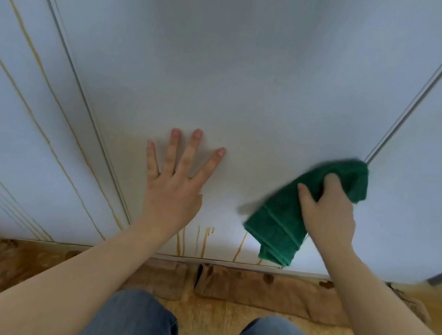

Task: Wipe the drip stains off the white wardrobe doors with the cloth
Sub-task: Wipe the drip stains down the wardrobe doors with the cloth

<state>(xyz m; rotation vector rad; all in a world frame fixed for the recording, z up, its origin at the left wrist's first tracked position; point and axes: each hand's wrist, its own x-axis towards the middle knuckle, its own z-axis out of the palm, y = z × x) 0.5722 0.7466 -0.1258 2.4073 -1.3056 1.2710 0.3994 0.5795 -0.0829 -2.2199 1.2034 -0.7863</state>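
"Low on the middle wardrobe door (239, 73), what are the two hands doing?"

"The left hand (173, 186) lies flat on the white panel, its fingers (191, 150) straight and spread wide, holding nothing. It probably serves as a brace while the person kneels close. The right hand (327, 212) grips a green cloth (276, 228). Its thumb and curled fingers (331, 180) bunch the cloth's upper part against the door near the right edge, and the folded lower end hangs loose toward the floor (211, 317)."

"Where are the drip stains?"

"Short amber drip stains (207, 237) run down the bottom strip of this door, between the two wrists and just beside the hanging end of the cloth. The panel above them looks clean. Long thin amber streaks (40, 124) cross the left door (8, 88) from top to bottom, well apart from the cloth."

"Why is the cloth held bunched rather than flat?"

"Likely so the palm can press a thick pad onto the surface. Its upper edge is blurred, so the exact contact cannot be judged. Brown towels (269, 291) lie along the base of the doors, seemingly to catch runoff, and knees in blue jeans (130, 322) show at the lower edge."
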